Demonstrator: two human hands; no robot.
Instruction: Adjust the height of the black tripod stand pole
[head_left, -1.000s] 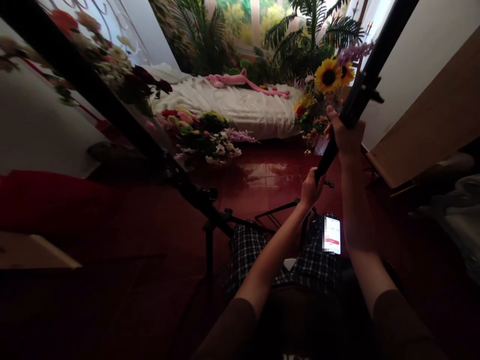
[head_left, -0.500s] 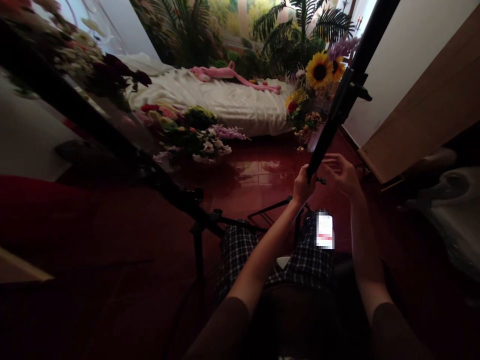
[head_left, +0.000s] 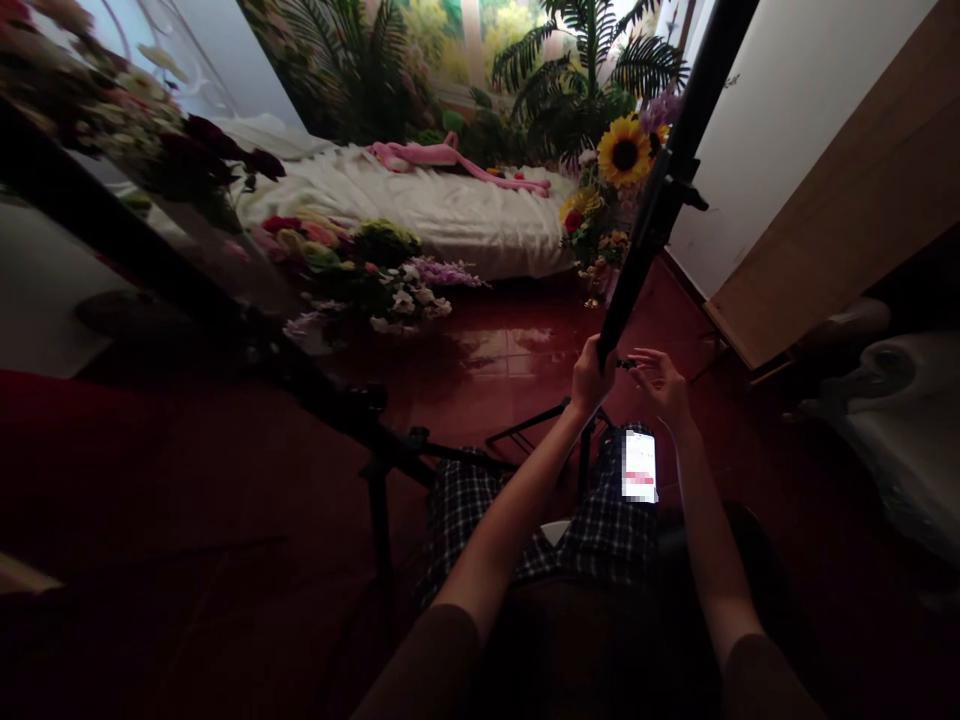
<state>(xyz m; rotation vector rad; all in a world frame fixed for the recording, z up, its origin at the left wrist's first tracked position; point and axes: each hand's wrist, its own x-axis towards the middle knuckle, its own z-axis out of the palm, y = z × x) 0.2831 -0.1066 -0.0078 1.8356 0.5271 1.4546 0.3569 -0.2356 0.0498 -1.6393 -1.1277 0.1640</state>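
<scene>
My left hand (head_left: 590,378) is wrapped round the lower part of a black stand pole (head_left: 643,235), which leans up to the right. A small black knob (head_left: 625,364) sticks out from the pole just right of that hand. My right hand (head_left: 661,382) has its fingertips at this knob, thumb and fingers curled around its end. A clamp lever (head_left: 686,192) sits higher on the pole. A lit phone (head_left: 639,466) rests on my right thigh, on checked trousers (head_left: 611,540).
Another black pole (head_left: 180,265) slants across the left. Beyond lie a white-draped bench (head_left: 480,225) with a pink plush toy (head_left: 424,155), flower bunches (head_left: 405,290) and a sunflower (head_left: 624,151). At right are a wooden panel (head_left: 832,200) and a plastic-wrapped object (head_left: 915,400).
My right hand has come in from the right, down to the knob, its fingers closing there. My left hand still grips the pole. The whole view has shifted slightly.
</scene>
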